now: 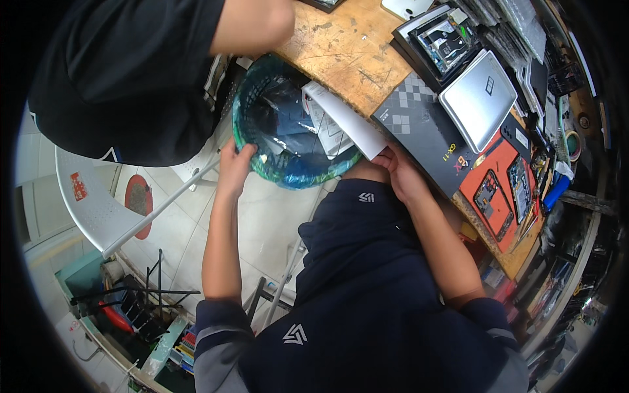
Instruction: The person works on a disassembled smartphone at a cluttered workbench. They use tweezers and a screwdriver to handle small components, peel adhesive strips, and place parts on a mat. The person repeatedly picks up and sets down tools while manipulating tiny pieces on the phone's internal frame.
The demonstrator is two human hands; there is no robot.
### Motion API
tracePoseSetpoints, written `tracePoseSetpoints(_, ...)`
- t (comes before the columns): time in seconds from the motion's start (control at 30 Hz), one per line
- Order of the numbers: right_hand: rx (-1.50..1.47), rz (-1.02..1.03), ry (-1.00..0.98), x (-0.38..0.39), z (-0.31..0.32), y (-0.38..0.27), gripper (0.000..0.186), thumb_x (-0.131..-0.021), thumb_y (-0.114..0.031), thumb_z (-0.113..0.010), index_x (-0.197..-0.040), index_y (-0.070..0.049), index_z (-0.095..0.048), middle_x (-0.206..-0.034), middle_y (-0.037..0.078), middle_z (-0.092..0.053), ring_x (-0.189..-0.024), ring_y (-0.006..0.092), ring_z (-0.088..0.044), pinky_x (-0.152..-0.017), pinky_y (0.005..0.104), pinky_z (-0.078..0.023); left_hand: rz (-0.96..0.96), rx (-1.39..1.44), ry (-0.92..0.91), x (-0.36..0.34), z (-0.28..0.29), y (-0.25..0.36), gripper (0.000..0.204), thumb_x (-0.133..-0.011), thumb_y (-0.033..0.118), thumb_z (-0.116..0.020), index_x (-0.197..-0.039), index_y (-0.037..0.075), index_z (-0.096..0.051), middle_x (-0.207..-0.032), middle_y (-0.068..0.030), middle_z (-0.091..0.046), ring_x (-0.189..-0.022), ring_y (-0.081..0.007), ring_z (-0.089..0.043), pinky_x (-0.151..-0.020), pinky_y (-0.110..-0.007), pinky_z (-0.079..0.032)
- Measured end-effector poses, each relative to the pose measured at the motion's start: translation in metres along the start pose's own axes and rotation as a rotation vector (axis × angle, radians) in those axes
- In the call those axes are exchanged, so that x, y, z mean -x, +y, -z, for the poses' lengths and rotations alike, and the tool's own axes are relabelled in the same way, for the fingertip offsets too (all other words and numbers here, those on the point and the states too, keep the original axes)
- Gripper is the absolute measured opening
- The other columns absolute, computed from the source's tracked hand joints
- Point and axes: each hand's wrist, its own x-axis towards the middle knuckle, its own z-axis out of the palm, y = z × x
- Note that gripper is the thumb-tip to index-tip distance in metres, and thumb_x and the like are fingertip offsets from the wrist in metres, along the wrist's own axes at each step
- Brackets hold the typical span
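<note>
A round green-blue plastic basket [244, 108], lined with a clear bag, stands beside the workbench. My left hand [234, 167] grips its near left rim, thumb on top. Dark plastic packaging [288, 116] and a printed white paper [329, 134] lie inside. A folded white sheet or card [347, 121] sticks up over the basket's right side, against the bench edge. Its lower end is pinched by my right hand [400, 171], close to my thigh; some of those fingers are hidden.
The wooden bench [341, 39] carries a black box [426, 124], a silver tablet-like device [479, 98], an opened device [445, 39] and phone parts on an orange mat [488, 196]. Another person [131, 78] in black sits at upper left near a metal chair [92, 203].
</note>
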Motion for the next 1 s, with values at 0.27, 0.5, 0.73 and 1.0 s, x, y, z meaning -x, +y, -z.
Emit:
tracePoseSetpoints(0.27,0.039,0.04,0.15,0.013,0.01,0.002,0.032,-0.115,-0.025,-0.055,-0.136,-0.003,-0.063,-0.128,0.013,-0.069,-0.114,0.0247,-0.069,-0.097,0.0407,-0.062,0.034,0.009,-0.083,-0.083,-0.042,-0.005,0.03,-0.096,0.009,-0.062,-0.125,0.001,-0.066,-0.099,-0.0057,-0.074,-0.076,-0.0148,-0.07,-0.061,-0.034,-0.059)
tracePoseSetpoints(0.5,0.557,-0.169,0.169,0.017,-0.01,0.009,0.036,-0.109,-0.016,-0.062,-0.139,0.004,-0.058,-0.121,0.014,-0.072,-0.104,0.0202,-0.072,-0.095,0.0305,-0.057,0.094,0.021,-0.047,-0.158,-0.107,-0.044,0.04,-0.103,0.019,-0.066,-0.137,-0.002,-0.062,-0.11,-0.0123,-0.076,-0.083,-0.0214,-0.073,-0.073,-0.036,-0.061)
tracePoseSetpoints(0.73,0.403,0.107,0.063,0.036,-0.007,0.023,0.047,-0.109,-0.009,-0.061,-0.15,0.003,-0.042,-0.142,0.016,-0.055,-0.128,0.022,-0.061,-0.11,0.0348,-0.049,-0.09,0.111,0.06,-0.109,-0.105,-0.03,0.053,-0.111,0.04,-0.061,-0.144,-0.002,-0.061,-0.123,-0.0132,-0.073,-0.112,-0.0198,-0.068,-0.096,-0.034,-0.054)
tracePoseSetpoints(1.0,0.517,0.104,0.005,0.04,0.007,0.02,0.038,-0.109,-0.009,-0.062,-0.144,-0.002,-0.048,-0.133,0.009,-0.06,-0.119,0.0173,-0.061,-0.105,0.0323,-0.05,-0.553,-0.054,-0.442,0.01,-0.058,0.053,0.023,-0.106,0.014,-0.069,-0.122,0.001,-0.078,-0.111,-0.0072,-0.07,-0.105,-0.0184,-0.066,-0.093,-0.031,-0.052)
